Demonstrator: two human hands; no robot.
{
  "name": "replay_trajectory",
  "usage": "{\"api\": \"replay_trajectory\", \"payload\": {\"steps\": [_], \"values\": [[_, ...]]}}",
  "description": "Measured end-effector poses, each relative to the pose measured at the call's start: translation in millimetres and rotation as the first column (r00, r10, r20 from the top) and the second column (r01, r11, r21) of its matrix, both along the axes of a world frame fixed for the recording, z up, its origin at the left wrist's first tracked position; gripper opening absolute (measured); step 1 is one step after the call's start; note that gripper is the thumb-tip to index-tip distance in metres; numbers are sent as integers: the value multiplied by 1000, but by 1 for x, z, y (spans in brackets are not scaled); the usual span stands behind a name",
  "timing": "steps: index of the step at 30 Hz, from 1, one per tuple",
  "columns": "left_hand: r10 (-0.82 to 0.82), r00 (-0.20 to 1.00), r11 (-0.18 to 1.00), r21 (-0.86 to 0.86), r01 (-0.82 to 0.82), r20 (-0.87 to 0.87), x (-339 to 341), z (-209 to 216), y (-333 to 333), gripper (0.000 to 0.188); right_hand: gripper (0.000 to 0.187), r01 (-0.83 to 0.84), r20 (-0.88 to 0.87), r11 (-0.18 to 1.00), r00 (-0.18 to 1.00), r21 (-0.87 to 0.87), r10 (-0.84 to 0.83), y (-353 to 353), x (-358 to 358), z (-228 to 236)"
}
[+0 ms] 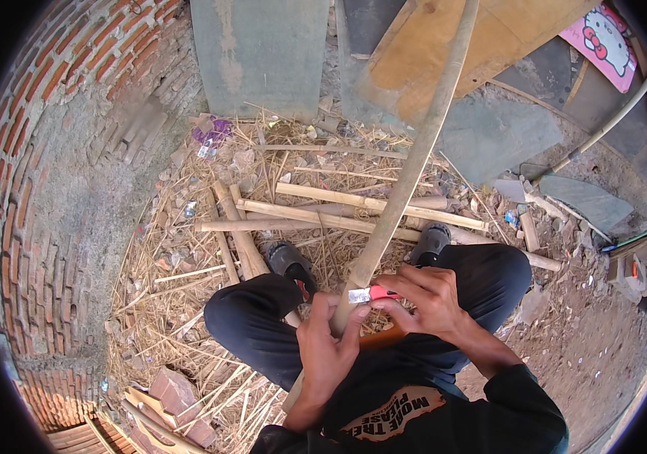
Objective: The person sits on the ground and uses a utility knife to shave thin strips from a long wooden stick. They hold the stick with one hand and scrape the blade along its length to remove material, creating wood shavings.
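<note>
A long bamboo pole slants from the top of the head view down between my bent knees. My left hand wraps round its near part, thumb on one side and fingers on the other. My right hand is closed on a small red tool, whose flat silvery end lies against or just over the pole near my left thumb. The tool's exact kind is unclear, since my fingers cover part of it. Beneath my hands, an orange-brown surface shows partly.
Split bamboo strips and thicker pieces lie across the straw-littered ground beyond my feet. A brick wall rises at left. Grey panels and a brown board lean at the back. Another pole stands at right.
</note>
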State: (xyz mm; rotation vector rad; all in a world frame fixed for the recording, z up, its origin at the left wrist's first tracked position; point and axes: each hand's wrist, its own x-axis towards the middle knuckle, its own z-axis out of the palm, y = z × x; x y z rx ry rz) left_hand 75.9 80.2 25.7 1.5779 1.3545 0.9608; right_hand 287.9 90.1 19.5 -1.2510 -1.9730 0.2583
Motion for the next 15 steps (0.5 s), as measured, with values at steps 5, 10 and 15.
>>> {"api": "replay_trajectory", "payload": {"steps": [5,10,15], "values": [[-31,999,996,-87,28,-26,-12,-4,-21,30,27,514,-159,858,846,-10,-509,35,56,1],[-116,993,968,-226,112,-2,-26,-4,-30,22,26,543,-380,830,747,-126,-546,48,112,-2],[-71,995,979,-188,83,69,-22,-6,-14,15,22,424,-255,882,847,-204,-466,28,80,-15]]}}
